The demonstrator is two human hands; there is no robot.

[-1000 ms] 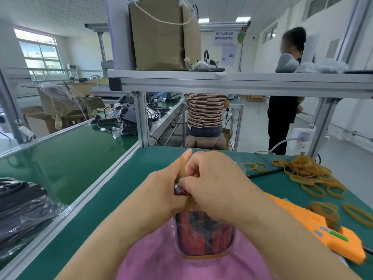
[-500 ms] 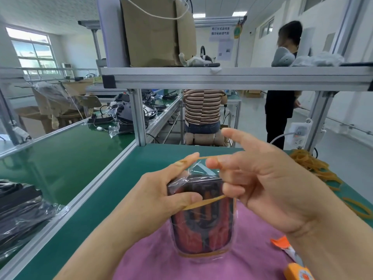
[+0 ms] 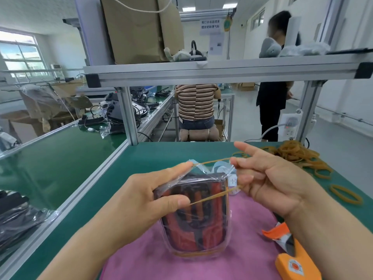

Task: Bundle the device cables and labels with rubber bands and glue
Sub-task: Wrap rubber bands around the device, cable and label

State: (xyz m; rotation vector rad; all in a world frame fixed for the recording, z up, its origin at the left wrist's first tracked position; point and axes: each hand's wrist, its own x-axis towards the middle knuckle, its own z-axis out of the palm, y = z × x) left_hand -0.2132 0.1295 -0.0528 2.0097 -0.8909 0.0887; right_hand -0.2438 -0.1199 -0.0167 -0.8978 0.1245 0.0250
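A clear plastic bag (image 3: 198, 223) packed with red and black cables stands upright on a pink cloth (image 3: 238, 259). My left hand (image 3: 145, 197) grips the bag's upper left side, thumb and forefinger hooked into a tan rubber band (image 3: 214, 196). My right hand (image 3: 268, 178) holds the band's other end with its fingers, so the band is stretched wide over the bag's open top. A white and blue label (image 3: 232, 179) sticks out of the bag by my right fingers.
A pile of loose rubber bands (image 3: 298, 154) lies at the right on the green bench (image 3: 145, 158), with single bands nearer. An orange glue gun (image 3: 292, 257) lies at lower right. Bagged black items (image 3: 18, 215) sit at left. Two people are beyond the bench.
My hands, joined at the bag's top a second ago, have pulled apart and stretched the rubber band across the bag. Since half a second ago the spread is slightly wider.
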